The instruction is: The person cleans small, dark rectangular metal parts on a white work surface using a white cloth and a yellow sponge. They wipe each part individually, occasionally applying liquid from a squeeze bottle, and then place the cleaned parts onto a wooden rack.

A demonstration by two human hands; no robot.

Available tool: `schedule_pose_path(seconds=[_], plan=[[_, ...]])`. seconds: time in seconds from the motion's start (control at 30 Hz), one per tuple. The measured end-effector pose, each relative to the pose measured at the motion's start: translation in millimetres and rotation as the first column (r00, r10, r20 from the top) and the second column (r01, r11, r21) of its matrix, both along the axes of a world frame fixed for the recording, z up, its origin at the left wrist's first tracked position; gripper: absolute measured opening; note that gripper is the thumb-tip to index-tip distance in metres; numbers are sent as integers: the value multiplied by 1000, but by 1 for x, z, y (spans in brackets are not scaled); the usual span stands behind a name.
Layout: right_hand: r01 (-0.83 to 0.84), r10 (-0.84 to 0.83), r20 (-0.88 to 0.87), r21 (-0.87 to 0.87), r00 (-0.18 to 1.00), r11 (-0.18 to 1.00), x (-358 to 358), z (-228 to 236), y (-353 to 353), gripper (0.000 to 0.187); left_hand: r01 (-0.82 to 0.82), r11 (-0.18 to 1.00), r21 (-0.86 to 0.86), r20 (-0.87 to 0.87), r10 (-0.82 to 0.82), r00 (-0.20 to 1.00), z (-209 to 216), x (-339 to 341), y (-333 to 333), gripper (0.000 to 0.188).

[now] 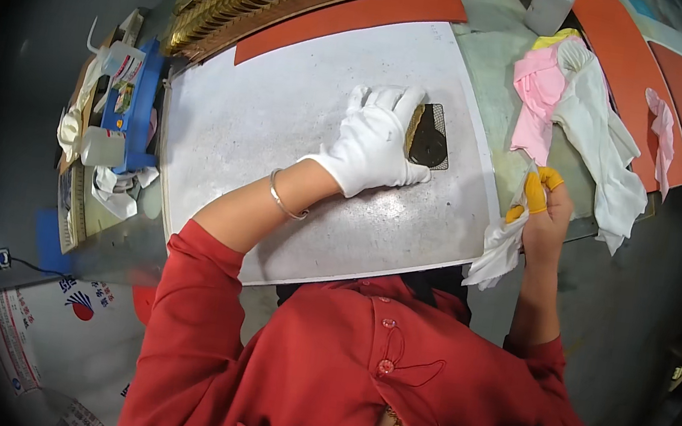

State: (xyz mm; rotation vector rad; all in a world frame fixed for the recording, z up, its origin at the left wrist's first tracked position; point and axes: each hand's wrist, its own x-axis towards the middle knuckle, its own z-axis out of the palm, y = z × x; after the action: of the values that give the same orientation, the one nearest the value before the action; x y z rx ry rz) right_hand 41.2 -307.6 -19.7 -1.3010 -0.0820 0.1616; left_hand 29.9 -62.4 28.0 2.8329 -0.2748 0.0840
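Note:
My left hand, in a white glove, lies on the work sheet with its fingers along the far side of a small dark plate and its thumb at the near side. The plate is black with a round form on it, a mesh-like border and a gold-coloured left edge; the palm hides part of it. My right hand, with yellow covers on some fingertips, is closed on a white cloth to the right of the sheet. A thin pale tip sticks up from its fingers; I cannot make out what it is.
A rack of gold-coloured pieces and an orange strip line the far edge of the white sheet. Pink cloth, white cloth and a bottle lie right. A blue tray stands left.

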Motion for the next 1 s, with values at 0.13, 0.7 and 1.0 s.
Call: schedule_pose_path(seconds=[0.13, 0.7, 1.0], plan=[[9, -9, 12, -21, 1000, 1000, 1, -4, -3, 14, -109, 985, -135, -58, 102, 993, 0, -2, -8, 82], [-14, 15, 14, -54, 1000, 998, 0, -3, -4, 12, -151, 978, 144, 144, 130, 981, 110, 80, 100, 91], [1, 1, 12, -119, 1000, 993, -1, -1, -4, 12, -137, 857, 496, -42, 182, 982, 118, 190, 134, 96]])
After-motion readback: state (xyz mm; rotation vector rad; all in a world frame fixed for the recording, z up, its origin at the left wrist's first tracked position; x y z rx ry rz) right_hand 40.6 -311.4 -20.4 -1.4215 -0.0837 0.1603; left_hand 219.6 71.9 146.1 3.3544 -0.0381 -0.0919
